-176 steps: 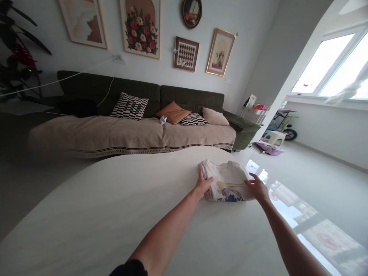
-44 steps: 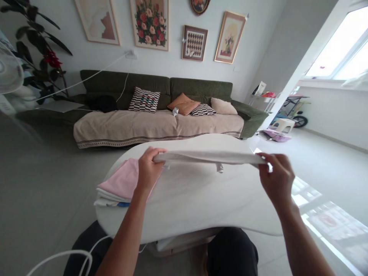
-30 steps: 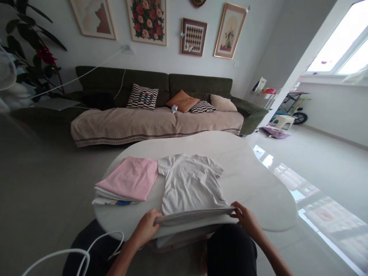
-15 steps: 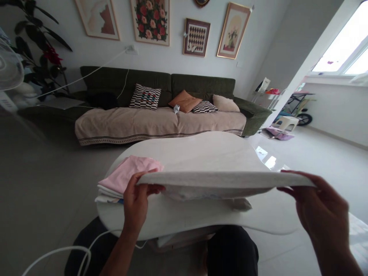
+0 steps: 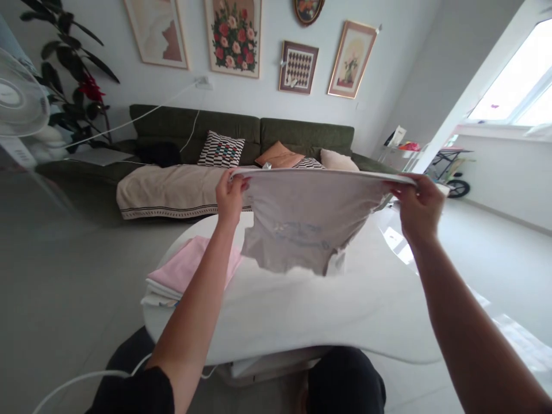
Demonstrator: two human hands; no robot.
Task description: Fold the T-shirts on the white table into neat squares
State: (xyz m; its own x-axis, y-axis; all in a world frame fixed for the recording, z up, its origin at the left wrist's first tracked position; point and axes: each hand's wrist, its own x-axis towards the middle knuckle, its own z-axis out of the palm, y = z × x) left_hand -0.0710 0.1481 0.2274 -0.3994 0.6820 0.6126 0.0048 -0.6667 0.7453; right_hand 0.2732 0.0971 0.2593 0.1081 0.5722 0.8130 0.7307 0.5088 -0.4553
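Observation:
A thin, light grey shirt (image 5: 297, 215) is stretched between my two hands and hangs above the table. A faint bluish print shows on its lower part, and its bottom edge falls in uneven folds. My left hand (image 5: 230, 195) pinches the top edge at one end, fingers closed over the cloth. At the other end my right hand (image 5: 420, 204) grips the same edge between thumb and fingers. A folded pink cloth (image 5: 181, 265) lies on a small stack of white folded cloth (image 5: 159, 296), partly behind my left forearm.
The white rounded table (image 5: 345, 322) stands before my knees. Beyond it is a green sofa (image 5: 224, 126) with a beige cover and several cushions. A fan (image 5: 21, 98) stands at the left. A white cable (image 5: 86, 376) loops near my left leg.
Both hands have lifted the shirt up and away from me, so it now hangs down from its top edge. The hands are a little closer together. The pink cloth stays on its stack.

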